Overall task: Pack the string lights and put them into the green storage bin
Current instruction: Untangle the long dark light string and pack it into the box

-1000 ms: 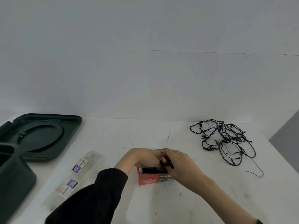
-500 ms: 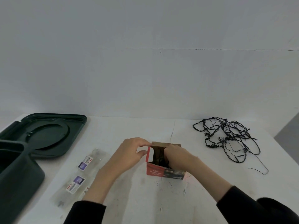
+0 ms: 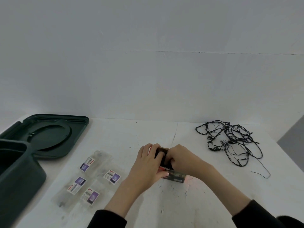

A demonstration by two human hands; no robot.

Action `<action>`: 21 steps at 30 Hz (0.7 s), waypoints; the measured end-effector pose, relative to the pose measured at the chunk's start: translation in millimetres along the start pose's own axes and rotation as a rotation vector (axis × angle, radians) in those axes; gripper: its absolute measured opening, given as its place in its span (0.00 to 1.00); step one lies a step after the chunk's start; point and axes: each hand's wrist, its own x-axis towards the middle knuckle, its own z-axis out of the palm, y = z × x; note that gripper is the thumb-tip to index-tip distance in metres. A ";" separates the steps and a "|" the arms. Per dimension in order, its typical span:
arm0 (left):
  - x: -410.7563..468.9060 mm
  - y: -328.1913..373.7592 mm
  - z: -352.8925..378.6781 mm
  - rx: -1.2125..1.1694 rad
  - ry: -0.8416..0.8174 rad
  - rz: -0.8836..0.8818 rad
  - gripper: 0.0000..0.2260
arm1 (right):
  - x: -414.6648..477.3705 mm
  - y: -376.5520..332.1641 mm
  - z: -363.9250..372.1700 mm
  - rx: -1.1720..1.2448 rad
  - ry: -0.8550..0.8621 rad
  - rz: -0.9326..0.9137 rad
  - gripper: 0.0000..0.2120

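Head view. Both my hands were on the small red box [image 3: 174, 177] at the middle of the white table [image 3: 181, 203]. My left hand [image 3: 150, 163] lay over the box's left side and top, fingers curled onto it, thumb low against the near face; its grip was closed on the box. My right hand [image 3: 182, 159] pressed at the box's open top, fingers bent down onto a dark bundle [image 3: 162, 155] there; whether that grip pinched the bundle or only pushed on it I could not tell. Loose black string lights [image 3: 230, 142] lay in a tangle at the far right of the table, well apart from the box. Green storage bin [image 3: 18, 181] stood at the left edge, its lid [image 3: 49, 135] flat on the table behind it. Four clear labelled packets [image 3: 92, 176] lay between the bin and my left arm.
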 end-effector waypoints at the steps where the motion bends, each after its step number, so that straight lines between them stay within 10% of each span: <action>1: 2.1 0.4 3.3 -0.038 0.032 0.011 0.22 | -1.9 1.7 1.4 0.057 0.088 -0.017 0.13; 10: 24.6 -11.2 -0.1 -0.064 -0.089 -0.053 0.31 | -20.6 27.0 23.2 0.739 0.872 0.281 0.22; 15: 36.9 -52.0 -8.6 -0.056 -0.136 -0.191 0.31 | -19.3 91.5 24.6 0.344 0.789 0.510 0.16; 21: 48.5 -89.3 -18.6 -0.004 -0.185 -0.355 0.31 | -18.8 142.8 4.6 0.033 0.341 0.820 0.34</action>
